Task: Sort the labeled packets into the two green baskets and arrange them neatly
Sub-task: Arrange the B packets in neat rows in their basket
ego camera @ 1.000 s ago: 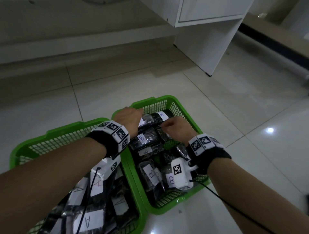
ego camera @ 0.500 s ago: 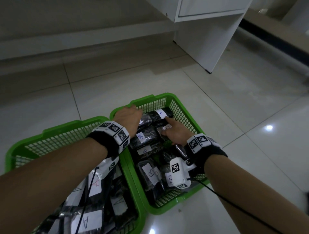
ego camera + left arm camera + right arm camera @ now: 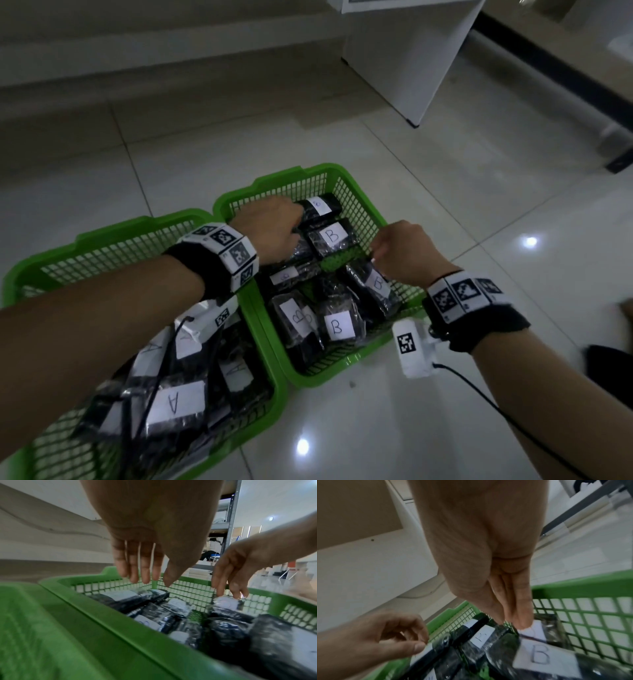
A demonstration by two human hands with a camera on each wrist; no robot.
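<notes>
Two green baskets stand side by side on the floor. The left basket [image 3: 113, 233] holds black packets labelled A [image 3: 174, 401]. Black packets labelled B [image 3: 330, 236] fill the right basket [image 3: 284, 174]. My left hand [image 3: 274, 233] hovers over that basket's far left corner, fingers [image 3: 145, 574] hanging loosely above the packets and holding nothing. My right hand [image 3: 394, 250] is by the right wall, where thumb and fingers [image 3: 522, 622] pinch the top edge of a B packet [image 3: 376, 284] [image 3: 537, 630] leaning there.
A white cabinet [image 3: 411, 51] stands on the glossy tiled floor beyond the baskets. A dark object [image 3: 606, 356] lies on the floor at the right edge. A black cable [image 3: 479, 397] trails from my right wrist camera.
My right hand has drawn back from the far middle of the right basket to its right wall and now pinches a packet there. The left hand has stayed over the far left corner.
</notes>
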